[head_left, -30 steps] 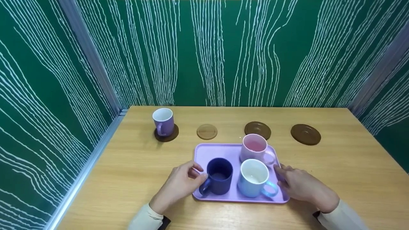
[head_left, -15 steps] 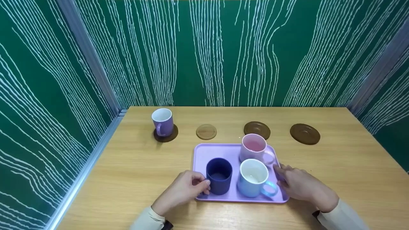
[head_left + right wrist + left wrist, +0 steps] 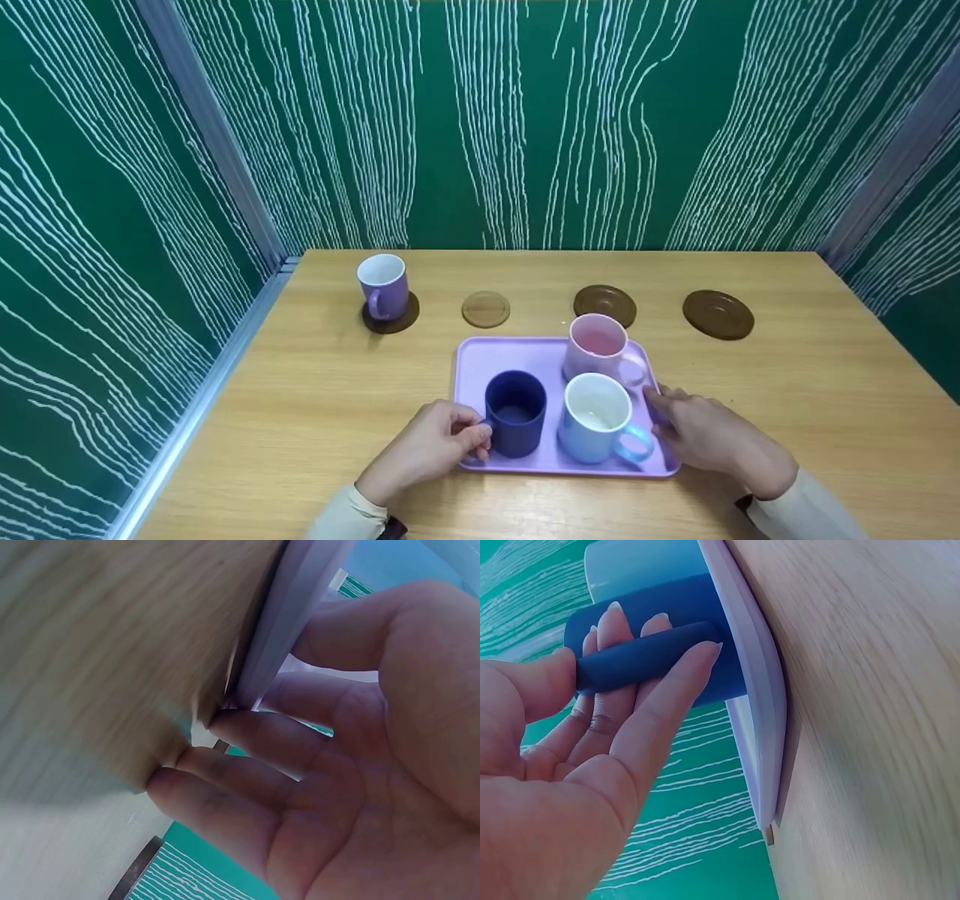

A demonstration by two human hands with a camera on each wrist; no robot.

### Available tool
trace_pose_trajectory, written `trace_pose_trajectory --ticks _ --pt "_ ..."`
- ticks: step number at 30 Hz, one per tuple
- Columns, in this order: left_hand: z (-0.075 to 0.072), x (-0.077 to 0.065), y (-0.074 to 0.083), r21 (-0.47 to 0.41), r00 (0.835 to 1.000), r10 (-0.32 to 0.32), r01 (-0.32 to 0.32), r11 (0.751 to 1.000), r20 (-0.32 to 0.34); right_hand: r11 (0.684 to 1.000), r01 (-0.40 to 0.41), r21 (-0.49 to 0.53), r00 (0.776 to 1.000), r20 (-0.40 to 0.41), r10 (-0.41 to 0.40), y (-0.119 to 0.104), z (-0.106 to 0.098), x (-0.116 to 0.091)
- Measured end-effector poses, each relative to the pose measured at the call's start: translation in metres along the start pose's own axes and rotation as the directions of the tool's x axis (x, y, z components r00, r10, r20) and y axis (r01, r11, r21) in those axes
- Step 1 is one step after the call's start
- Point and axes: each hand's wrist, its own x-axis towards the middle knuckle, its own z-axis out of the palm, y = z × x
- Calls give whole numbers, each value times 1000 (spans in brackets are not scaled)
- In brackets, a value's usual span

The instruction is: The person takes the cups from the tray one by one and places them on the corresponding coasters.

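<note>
A dark blue mug [image 3: 515, 414] stands on the lilac tray [image 3: 480, 356]. My left hand [image 3: 431, 450] pinches its handle [image 3: 649, 656], thumb near one end and fingertips around the rest. To the right on the tray are a light blue mug [image 3: 595, 418] and, behind that one, a pink mug [image 3: 597, 346]; both handles point right. My right hand [image 3: 716, 439] rests at the tray's right edge. In the right wrist view its thumb and index finger reach over the rim, while the other fingers, fairly straight, touch the tabletop outside.
At the back left a purple mug [image 3: 384, 287] stands on a dark coaster [image 3: 405, 319]. Along the back lie a light wooden coaster [image 3: 486, 310] and two brown saucer-like coasters, one [image 3: 604, 301] behind the pink mug and one [image 3: 718, 315] farther right. Green walls with white lines enclose the table [image 3: 337, 405].
My left hand has moved a little right and closed its fingers on the dark blue mug's handle. The right hand, tray and mugs have stayed in place.
</note>
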Motion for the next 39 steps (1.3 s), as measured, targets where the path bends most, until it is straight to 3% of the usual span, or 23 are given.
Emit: trace_pose_trajectory --ticks 14,32,39 --pt "3 -2 3 49 999 -11 13 999 -38 999 33 -31 999 -26 -34 2 4 1" --pt "4 0 3 26 999 -17 18 999 -35 999 28 -31 999 -36 -29 1 3 -2" --pt "7 2 1 58 997 -6 11 998 -81 999 29 -31 999 -36 -31 1 3 -1"
